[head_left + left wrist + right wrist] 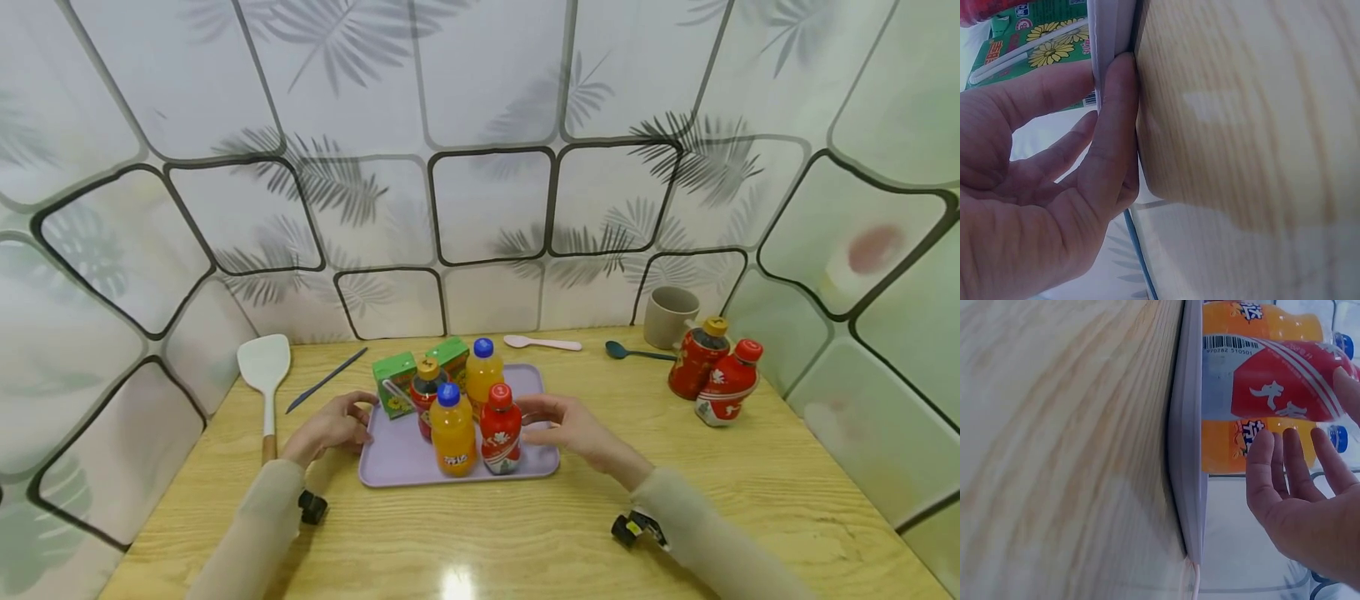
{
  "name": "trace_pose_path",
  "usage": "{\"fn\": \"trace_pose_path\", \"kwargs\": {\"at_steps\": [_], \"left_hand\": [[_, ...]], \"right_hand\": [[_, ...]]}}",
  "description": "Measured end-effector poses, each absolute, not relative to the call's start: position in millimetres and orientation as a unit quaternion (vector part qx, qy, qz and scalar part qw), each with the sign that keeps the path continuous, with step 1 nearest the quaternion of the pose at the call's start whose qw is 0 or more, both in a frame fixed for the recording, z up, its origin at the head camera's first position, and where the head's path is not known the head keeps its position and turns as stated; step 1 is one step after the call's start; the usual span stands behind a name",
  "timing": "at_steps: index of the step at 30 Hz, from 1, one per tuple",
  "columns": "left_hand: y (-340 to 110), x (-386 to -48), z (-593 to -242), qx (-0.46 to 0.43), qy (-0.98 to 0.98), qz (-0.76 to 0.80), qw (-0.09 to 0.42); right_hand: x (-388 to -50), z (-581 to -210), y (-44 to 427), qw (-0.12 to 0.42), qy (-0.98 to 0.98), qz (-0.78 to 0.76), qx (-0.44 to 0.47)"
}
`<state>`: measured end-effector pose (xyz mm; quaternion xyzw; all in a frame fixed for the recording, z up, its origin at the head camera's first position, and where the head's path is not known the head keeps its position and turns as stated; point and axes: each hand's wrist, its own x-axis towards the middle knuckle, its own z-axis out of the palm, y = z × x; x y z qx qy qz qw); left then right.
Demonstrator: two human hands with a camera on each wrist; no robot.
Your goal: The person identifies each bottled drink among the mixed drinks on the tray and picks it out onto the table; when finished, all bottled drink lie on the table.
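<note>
A lilac tray (pixel 405 460) lies on the wooden table. My left hand (pixel 339 427) pinches its left edge, with fingers low along the rim (pixel 1102 37). On the tray stand two orange drink bottles (pixel 453 433) with blue caps, a dark bottle (pixel 424 402) with a yellow cap, a red-labelled bottle (pixel 500 433) with a red cap and two green drink cartons (pixel 393 375). My right hand (pixel 572 427) is at the right of the red-labelled bottle, its fingers spread and loosely bent. In the right wrist view the thumb overlaps that bottle; contact is unclear.
To the left lie a white spatula (pixel 264 367) and a dark blue stick (pixel 327 380). Behind the tray are a pink spoon (pixel 542 342) and a dark teal spoon (pixel 637 352). At right stand a beige cup (pixel 670 318) and two red-labelled bottles (pixel 726 387). Patterned walls enclose the table.
</note>
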<state>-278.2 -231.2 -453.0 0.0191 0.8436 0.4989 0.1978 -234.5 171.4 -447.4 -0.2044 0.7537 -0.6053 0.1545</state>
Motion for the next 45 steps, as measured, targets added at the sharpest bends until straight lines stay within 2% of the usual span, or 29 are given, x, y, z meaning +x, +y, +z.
{"fn": "trace_pose_path", "kwargs": {"at_steps": [17, 28, 45], "left_hand": [[-231.4, -279.2, -452.7, 0.016, 0.844, 0.497, 0.200], [-231.1, -278.9, -451.2, 0.016, 0.845, 0.494, 0.204], [-231.0, -278.5, -451.2, 0.017, 0.849, 0.488, 0.201]], "right_hand": [[-232.2, -446.2, 144.3, 0.121, 0.741, -0.617, -0.234], [-230.8, -446.7, 142.5, 0.088, 0.750, -0.606, -0.252], [-229.4, -443.7, 147.2, 0.050, 0.791, -0.577, -0.200]]}}
